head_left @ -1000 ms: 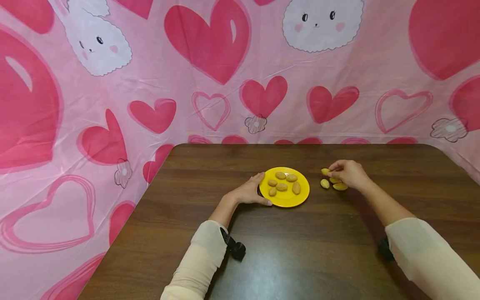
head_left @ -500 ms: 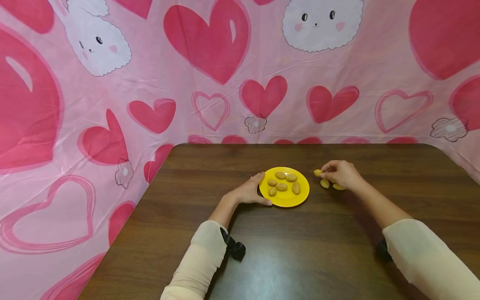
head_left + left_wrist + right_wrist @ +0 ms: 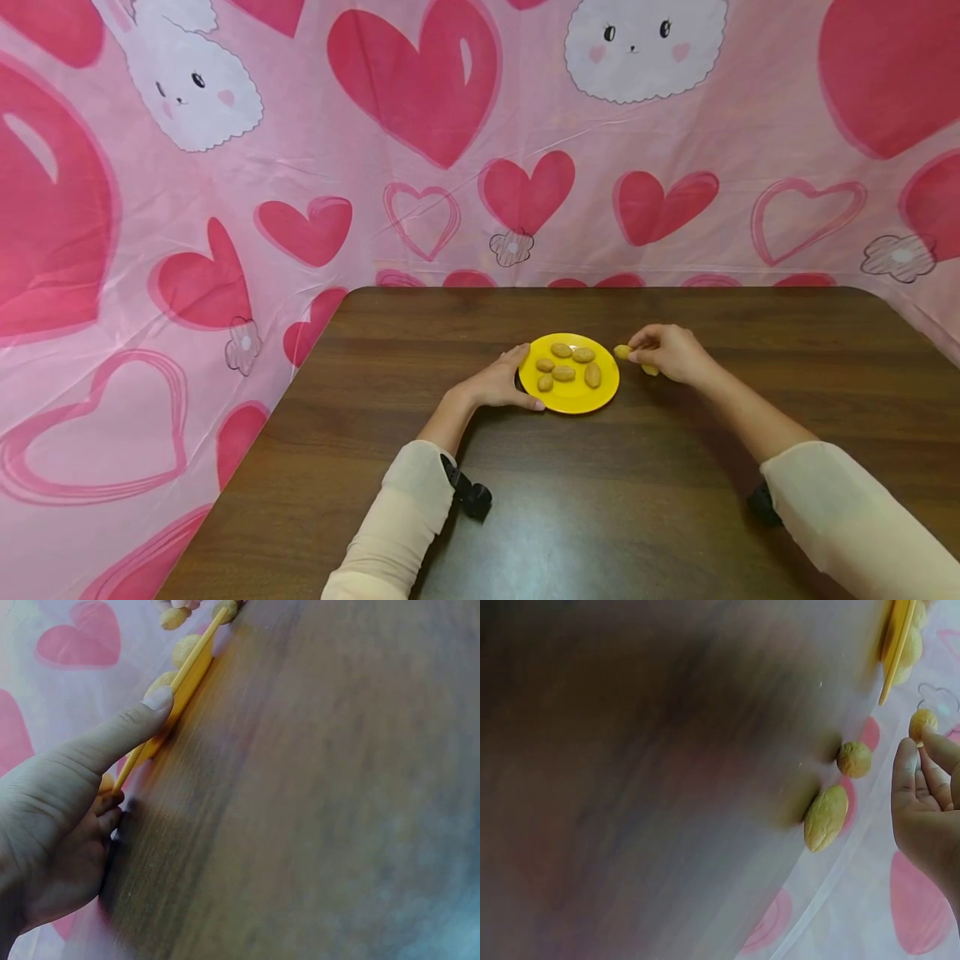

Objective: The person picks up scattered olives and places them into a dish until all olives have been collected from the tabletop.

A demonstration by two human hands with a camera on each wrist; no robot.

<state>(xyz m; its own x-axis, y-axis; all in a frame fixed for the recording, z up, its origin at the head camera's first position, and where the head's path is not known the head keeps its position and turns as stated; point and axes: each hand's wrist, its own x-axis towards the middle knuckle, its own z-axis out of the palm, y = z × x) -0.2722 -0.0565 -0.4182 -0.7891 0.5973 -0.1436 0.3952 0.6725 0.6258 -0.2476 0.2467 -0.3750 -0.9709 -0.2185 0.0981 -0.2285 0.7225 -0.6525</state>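
Note:
A yellow plate (image 3: 573,402) bears several small, wrinkled, oval yellow-brown pieces (image 3: 562,374); their kind is unclear. My left hand (image 3: 493,382) grips the plate's left edge, its thumb on the near rim and its fingers round the far left side. Just right of the plate, my right hand (image 3: 673,353) pinches another oval yellow-brown piece (image 3: 922,722) between thumb and fingertips, raised off the table. Two more such pieces lie on the table near that hand, a round-looking one (image 3: 854,759) and a longer one (image 3: 826,817). In the head view the hand covers most of them.
The dark wooden table (image 3: 570,517) reaches back to a pink curtain (image 3: 555,108) with hearts and rabbit faces. A black wrist camera (image 3: 474,500) sits below my left sleeve; another (image 3: 763,504) is partly hidden by the right sleeve.
My right hand has moved left towards the plate with the pinched oval piece, away from the pieces on the table. My left hand and the plate stay in place.

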